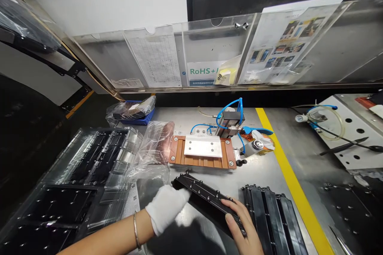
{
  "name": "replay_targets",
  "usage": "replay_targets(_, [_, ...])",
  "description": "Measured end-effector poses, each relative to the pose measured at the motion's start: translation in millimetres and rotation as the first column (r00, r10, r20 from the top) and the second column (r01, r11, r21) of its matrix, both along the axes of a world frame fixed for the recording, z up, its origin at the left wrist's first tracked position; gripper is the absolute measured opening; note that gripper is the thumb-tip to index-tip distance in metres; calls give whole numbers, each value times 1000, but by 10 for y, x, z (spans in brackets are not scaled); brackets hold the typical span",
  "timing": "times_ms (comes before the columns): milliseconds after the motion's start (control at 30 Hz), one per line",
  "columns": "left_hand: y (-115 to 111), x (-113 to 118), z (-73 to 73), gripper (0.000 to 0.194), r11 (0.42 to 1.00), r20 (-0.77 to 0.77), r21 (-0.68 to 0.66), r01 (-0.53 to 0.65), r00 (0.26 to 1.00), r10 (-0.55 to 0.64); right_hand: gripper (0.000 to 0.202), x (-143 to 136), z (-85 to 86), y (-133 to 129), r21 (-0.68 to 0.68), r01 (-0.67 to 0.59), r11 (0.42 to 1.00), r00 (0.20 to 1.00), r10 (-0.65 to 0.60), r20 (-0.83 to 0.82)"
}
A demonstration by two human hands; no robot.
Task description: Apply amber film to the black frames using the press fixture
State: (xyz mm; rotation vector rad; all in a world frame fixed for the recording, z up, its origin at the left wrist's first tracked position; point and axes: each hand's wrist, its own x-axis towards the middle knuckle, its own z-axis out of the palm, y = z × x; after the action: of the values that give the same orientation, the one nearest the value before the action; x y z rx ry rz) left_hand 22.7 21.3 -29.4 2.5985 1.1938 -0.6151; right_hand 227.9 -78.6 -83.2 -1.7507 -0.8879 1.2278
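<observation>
A long black plastic housing (206,193) with several metal studs along its upper face is tilted over the steel bench. My right hand (241,223), bare, grips its near right end with the thumb on the front side. White-gloved, my left hand (167,207) is closed at the far left end, its fingertips slightly blurred against the front side. Similar black housings (273,215) stand in a row to the right of my right hand. Behind the held piece sits a fixture with a brown base (179,155) and a silver plate (203,146).
At left, clear plastic trays (115,203) hold more black parts. A blue bin (146,118) and crumpled plastic film (149,155) lie behind. Blue air hoses (220,113) join a cylinder by the fixture. Yellow tape (287,171) crosses the bench; a white machine box (350,135) stands right.
</observation>
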Motion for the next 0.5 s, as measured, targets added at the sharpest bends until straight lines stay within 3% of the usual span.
replay_targets(100, [48,-122,12,38,998,-96,52,21,995,-16,52,52,-25,-23,-55,-93,994,995,92,-28])
replay_targets(200, [-14,-79,-14,25,997,-70,48,59,996,-55,51,-1,-23,-27,-23,-50,998,997,49,-56])
replay_targets(300, [-129,27,-115,20,998,11,64,0,1000,-1,49,-127,23,-38,30,39,999,996,-36,-80])
replay_targets(500, [-513,447,-427,18,999,207,16,-48,977,44,51,-296,-18,-81,100,2,995,997,6,-82])
